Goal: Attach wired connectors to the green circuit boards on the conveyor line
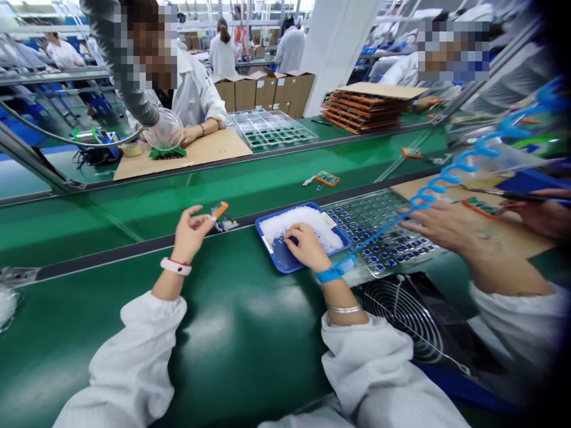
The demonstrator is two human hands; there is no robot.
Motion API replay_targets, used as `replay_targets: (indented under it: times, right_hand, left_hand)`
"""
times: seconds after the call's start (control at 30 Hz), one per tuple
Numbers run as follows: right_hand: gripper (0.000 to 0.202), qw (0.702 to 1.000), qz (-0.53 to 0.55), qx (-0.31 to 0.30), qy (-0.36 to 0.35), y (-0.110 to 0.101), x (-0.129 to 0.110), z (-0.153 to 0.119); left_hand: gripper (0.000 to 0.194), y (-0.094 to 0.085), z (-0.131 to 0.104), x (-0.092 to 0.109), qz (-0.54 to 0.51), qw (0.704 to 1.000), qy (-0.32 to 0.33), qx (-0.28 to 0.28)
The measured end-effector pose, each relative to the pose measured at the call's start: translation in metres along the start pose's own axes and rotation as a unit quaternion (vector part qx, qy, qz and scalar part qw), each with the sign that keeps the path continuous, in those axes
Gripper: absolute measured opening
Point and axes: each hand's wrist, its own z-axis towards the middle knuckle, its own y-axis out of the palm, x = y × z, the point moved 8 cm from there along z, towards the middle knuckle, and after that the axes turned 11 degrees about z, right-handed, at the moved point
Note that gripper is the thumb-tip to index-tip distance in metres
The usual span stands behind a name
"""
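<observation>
My left hand is raised over the edge of the green bench, pinching a small orange-framed circuit board between thumb and fingertips. Just below it, a small whitish part with wires shows at the dark rail; whether it is joined to the board I cannot tell. My right hand reaches into a blue tray heaped with small white pieces. Its fingers are curled together at a bare patch of the tray floor, and what they hold is too small to make out. A blue wrist strap circles that wrist.
Right of the tray lies a clear panel with rows of small blue-and-silver parts. A co-worker's hands work beside it, near a coiled blue cord and a black fan. Another orange-framed board rests on the green belt.
</observation>
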Motion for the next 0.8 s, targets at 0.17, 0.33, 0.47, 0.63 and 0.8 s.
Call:
replay_targets:
  times: [0.17, 0.33, 0.47, 0.63, 0.8]
  right_hand:
    - [0.012, 1.000, -0.008, 0.012, 0.012, 0.002, 0.005, 0.003]
    - [0.015, 0.999, -0.026, 0.014, 0.037, 0.006, 0.011, 0.005]
    - [0.014, 0.998, -0.020, 0.021, 0.048, 0.004, 0.012, 0.006]
    - [0.012, 0.999, 0.014, 0.047, 0.021, -0.008, 0.006, 0.005]
    - [0.014, 0.997, 0.043, -0.041, -0.048, 0.002, -0.022, 0.003]
  left_hand:
    - [0.065, -0.041, 0.043, -0.016, 0.231, 0.957, 0.039, 0.171]
    - [0.067, -0.050, 0.056, -0.070, 0.428, 0.900, -0.021, 0.079]
    - [0.064, -0.064, 0.054, -0.083, 0.480, 0.871, -0.047, 0.091]
    - [0.048, -0.057, 0.043, -0.068, 0.478, 0.869, 0.011, 0.131]
    - [0.045, -0.020, 0.025, -0.052, 0.455, 0.880, 0.102, 0.086]
